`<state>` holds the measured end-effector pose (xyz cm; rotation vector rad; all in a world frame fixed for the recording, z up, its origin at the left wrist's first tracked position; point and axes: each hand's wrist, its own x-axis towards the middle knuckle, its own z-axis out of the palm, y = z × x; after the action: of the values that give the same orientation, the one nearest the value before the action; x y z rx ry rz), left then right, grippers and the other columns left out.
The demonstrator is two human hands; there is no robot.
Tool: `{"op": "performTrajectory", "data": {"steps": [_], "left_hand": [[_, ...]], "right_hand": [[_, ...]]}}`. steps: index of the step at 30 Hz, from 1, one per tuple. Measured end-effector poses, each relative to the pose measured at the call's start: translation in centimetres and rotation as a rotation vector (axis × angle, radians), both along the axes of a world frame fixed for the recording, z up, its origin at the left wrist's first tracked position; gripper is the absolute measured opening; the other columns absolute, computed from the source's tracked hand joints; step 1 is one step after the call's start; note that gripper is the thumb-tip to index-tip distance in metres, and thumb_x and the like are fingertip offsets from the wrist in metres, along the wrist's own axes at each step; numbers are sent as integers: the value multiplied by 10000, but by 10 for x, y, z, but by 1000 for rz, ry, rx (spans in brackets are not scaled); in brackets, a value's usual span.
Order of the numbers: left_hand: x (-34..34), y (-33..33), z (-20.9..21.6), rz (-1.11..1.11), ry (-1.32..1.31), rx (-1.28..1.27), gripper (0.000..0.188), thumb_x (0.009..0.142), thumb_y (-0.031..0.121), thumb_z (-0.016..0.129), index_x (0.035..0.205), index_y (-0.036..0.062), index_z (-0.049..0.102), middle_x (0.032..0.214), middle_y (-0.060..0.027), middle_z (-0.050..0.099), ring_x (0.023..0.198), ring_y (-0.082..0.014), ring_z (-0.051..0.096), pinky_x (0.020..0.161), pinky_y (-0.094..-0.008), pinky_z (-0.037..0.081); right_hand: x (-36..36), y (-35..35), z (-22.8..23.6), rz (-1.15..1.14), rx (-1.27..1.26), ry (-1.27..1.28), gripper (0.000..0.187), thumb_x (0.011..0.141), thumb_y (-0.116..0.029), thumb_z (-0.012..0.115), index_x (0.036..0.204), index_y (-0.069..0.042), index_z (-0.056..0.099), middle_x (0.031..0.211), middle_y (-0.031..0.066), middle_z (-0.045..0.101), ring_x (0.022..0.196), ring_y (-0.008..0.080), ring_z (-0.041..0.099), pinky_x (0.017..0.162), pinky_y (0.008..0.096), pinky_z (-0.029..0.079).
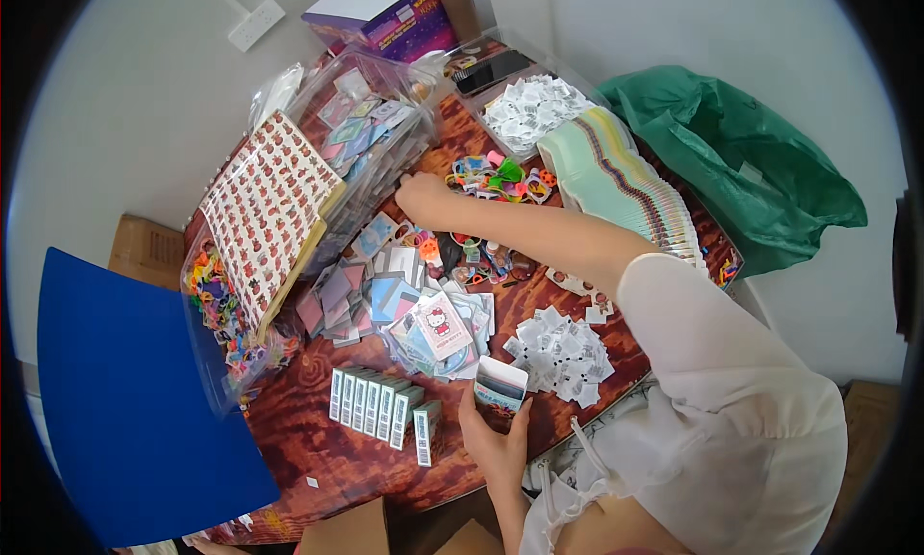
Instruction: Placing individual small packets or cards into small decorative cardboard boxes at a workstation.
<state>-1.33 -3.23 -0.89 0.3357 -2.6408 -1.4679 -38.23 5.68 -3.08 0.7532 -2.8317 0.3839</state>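
Observation:
In my left hand (496,446), fingers and thumb wrapped round its sides, is a small open card box (500,386) with its white flap up and something dark inside. My right hand (421,201) reaches across the table to the side of a clear plastic bin (409,151) of colourful flat packets; its fingers are mostly hidden. Below it lies a loose heap of cards (395,295), with a pink-and-white picture card (445,326) on top. A row of thin upright boxes (371,406) stands left of my left hand. Small white printed packets (560,355) are piled to its right.
Colourful small trinkets (500,178) lie beyond my right forearm. Long stacks of pale green cards (626,184) stand at the right, beside a green plastic bag (736,160). A sticker sheet (269,218) leans over a left-hand bin. A blue panel (144,401) borders the table's left.

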Motion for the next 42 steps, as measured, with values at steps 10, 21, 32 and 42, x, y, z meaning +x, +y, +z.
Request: {"op": "performTrajectory", "data": {"steps": [10,21,32,42], "left_hand": [[2,1,3,-1,9,47,755,683,131,887,1315,-31,506,1217,-199,586,1107,-328,588,941,-397,468],[8,4,9,-39,48,27,744,692,122,878,1319,-29,506,1233,-195,579,1116,-329,584,960,-394,461],[14,7,18,-43,58,22,728,716,110,866,1321,-48,493,1230,-186,580,1106,-278,592,956,-367,475],[22,13,17,0,33,107,732,731,100,856,1336,-39,467,1222,-167,582,1062,-243,593,919,-355,492]], "right_hand": [[71,35,21,245,-197,6,165,756,-41,649,915,-39,693,978,159,639,966,356,613,793,457,522],[53,160,42,-48,208,363,105,724,-105,721,829,-118,723,1020,85,634,1075,264,551,859,409,474],[113,180,59,325,-1564,-1140,194,941,-183,651,1034,-22,597,1163,120,652,1109,254,628,947,411,508],[232,128,52,242,-1655,-1345,192,933,-102,631,1106,-39,576,911,42,661,756,106,629,552,239,473]]}}
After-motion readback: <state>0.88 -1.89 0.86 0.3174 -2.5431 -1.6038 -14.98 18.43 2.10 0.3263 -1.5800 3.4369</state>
